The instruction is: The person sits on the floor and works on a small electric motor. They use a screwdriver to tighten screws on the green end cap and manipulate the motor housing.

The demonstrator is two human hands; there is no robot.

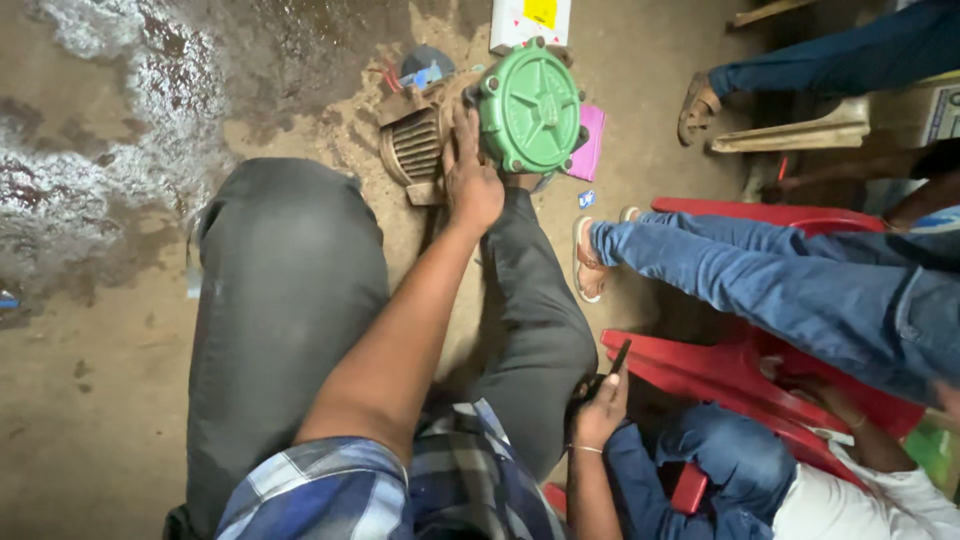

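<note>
An old motor lies on the dirt floor between my feet, with a rusty ribbed body (412, 150) and a round green end cover (528, 106). My left hand (472, 180) reaches out between my dark-trousered legs. It grips the motor where the ribbed body meets the green cover, fingers pointing away from me. My right hand (602, 402), with a thin bracelet at the wrist, is close to my right knee and holds a dark phone (618, 358).
Another person in blue jeans (760, 275) sits on a red plastic chair (740, 372) at the right, sandalled foot (587, 262) near my leg. A third person's foot (697, 105) is at the upper right. A white box (528, 20) and a pink card (590, 145) lie behind the motor. Wet ground (90, 130) spreads at the left.
</note>
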